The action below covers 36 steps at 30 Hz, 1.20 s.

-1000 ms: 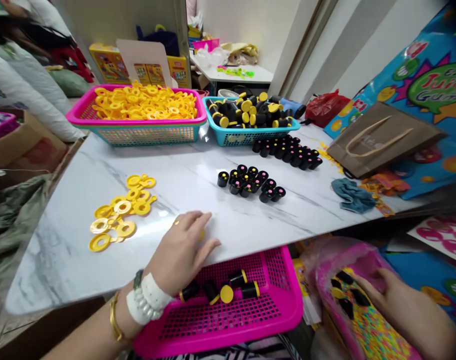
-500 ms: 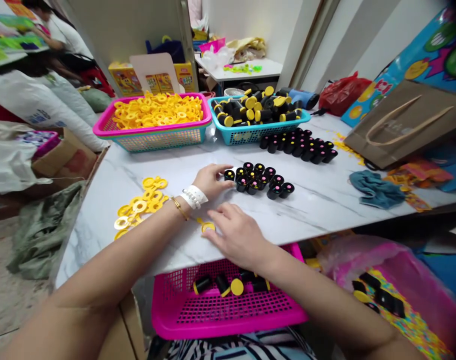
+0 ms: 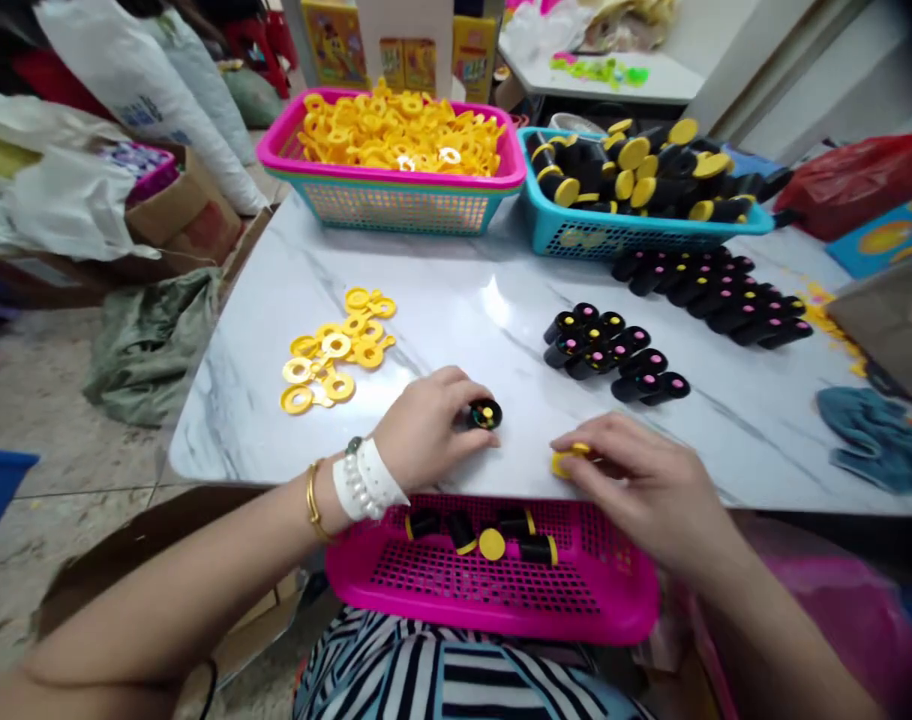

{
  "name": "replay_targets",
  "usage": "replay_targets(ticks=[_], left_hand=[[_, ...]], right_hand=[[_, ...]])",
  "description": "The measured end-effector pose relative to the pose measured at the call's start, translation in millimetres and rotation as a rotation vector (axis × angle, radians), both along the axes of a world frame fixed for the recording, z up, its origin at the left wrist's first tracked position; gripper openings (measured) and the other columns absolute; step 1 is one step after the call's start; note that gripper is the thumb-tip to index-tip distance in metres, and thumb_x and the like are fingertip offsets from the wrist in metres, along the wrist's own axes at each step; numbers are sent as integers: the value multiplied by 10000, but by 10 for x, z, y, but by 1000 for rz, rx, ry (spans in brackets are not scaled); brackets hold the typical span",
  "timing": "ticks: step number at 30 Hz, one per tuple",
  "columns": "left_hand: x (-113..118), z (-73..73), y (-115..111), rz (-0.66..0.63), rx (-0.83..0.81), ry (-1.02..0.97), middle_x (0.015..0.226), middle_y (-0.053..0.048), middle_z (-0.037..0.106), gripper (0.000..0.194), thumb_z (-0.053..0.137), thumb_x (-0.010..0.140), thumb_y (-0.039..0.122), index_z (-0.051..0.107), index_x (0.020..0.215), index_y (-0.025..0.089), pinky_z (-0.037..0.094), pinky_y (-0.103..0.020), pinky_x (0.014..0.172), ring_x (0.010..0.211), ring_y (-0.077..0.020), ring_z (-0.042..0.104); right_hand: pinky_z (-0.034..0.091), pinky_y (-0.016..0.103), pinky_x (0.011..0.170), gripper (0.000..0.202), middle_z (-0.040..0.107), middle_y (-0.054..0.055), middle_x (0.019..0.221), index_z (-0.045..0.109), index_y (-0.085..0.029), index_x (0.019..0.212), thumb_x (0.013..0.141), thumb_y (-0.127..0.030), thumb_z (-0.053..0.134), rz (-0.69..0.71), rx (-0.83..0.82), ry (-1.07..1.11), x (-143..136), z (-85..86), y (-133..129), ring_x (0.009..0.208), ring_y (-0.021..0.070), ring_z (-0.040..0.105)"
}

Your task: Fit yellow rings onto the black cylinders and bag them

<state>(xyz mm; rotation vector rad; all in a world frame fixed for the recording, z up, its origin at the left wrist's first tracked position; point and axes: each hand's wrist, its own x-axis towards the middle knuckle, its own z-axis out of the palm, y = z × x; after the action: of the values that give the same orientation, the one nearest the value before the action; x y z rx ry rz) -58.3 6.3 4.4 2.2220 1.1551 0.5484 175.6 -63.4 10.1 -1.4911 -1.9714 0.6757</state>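
Near the table's front edge my left hand is closed round a small black cylinder, its open end facing up with a yellow piece inside. To the right, my right hand pinches a yellow plastic ring piece between thumb and fingers, just above the table. Several black cylinders with pink or yellow centres stand grouped beyond my hands. Loose yellow ring pieces lie flat on the table to the left of them.
A pink basket heaped with yellow rings and a blue basket of yellow-capped cylinders stand at the back. More cylinders stand back right, near a blue cloth. A pink basket with several capped cylinders sits below the table edge.
My left hand has drawn a black cylinder from the group towards me. My right hand now holds the yellow ring piece off to the right. The view has tilted down and shifted left.
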Motion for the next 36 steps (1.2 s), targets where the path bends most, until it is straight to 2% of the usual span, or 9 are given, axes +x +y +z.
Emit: replay_targets(ticks=[3, 6, 10, 15, 21, 24, 27, 30, 36], left_hand=[[43, -77, -222, 79, 8, -81, 918, -49, 616, 273, 763, 764, 299, 678, 986, 167, 480, -321, 771, 837, -182, 574], [126, -164, -327, 157, 65, -121, 884, -48, 600, 251, 768, 762, 296, 687, 965, 172, 473, -343, 768, 848, -201, 558], [165, -229, -369, 179, 124, -130, 820, -36, 587, 224, 752, 781, 309, 697, 961, 188, 457, -343, 737, 818, -205, 542], [155, -232, -375, 166, 127, -106, 771, -24, 585, 295, 786, 740, 375, 696, 949, 188, 439, -336, 712, 790, -208, 532], [174, -249, -399, 171, 164, -69, 729, -25, 585, 214, 694, 832, 386, 670, 857, 174, 429, -337, 704, 752, -202, 524], [155, -198, -406, 163, 150, -49, 722, -28, 602, 223, 676, 844, 394, 667, 864, 172, 434, -343, 710, 741, -201, 538], [117, -81, -401, 117, 14, -76, 713, -11, 628, 194, 643, 866, 366, 676, 927, 186, 433, -317, 669, 696, -178, 562], [107, 15, -380, 104, -164, -176, 695, 19, 651, 206, 515, 945, 311, 682, 880, 209, 415, -266, 611, 623, -124, 571], [178, -49, -363, 226, -326, -278, 634, 23, 617, 230, 470, 965, 292, 619, 845, 164, 418, -238, 551, 572, -104, 564]], right_hand=[[492, 293, 694, 121, 664, 43, 883, 771, -276, 928, 831, -321, 713, -138, -196, 313, 29, 17, 65, 821, 187, 611], [501, 296, 738, 133, 660, 34, 901, 788, -305, 921, 796, -338, 752, -150, -305, 538, -113, 22, 139, 845, 178, 604], [433, 226, 563, 152, 605, 13, 812, 793, -277, 918, 786, -344, 758, -95, -397, 621, -356, -11, 244, 660, 104, 520], [250, 178, 375, 242, 528, -35, 554, 779, -192, 916, 758, -376, 779, -206, -561, 716, -512, -104, 305, 421, 43, 379], [378, 190, 405, 234, 558, -35, 496, 751, -165, 904, 771, -356, 770, -230, -509, 753, -548, -183, 281, 401, 69, 472], [423, 206, 411, 236, 574, -35, 503, 735, -174, 912, 789, -375, 747, -213, -502, 707, -547, -168, 273, 403, 84, 500], [463, 219, 418, 235, 595, -27, 530, 725, -181, 898, 794, -391, 732, -210, -516, 680, -547, -136, 267, 425, 97, 527], [480, 223, 424, 218, 634, -10, 590, 716, -183, 865, 800, -391, 719, -216, -497, 661, -568, -128, 258, 438, 98, 546], [486, 226, 413, 221, 617, -19, 550, 715, -181, 880, 815, -391, 701, -260, -441, 652, -622, -157, 267, 416, 110, 568]])
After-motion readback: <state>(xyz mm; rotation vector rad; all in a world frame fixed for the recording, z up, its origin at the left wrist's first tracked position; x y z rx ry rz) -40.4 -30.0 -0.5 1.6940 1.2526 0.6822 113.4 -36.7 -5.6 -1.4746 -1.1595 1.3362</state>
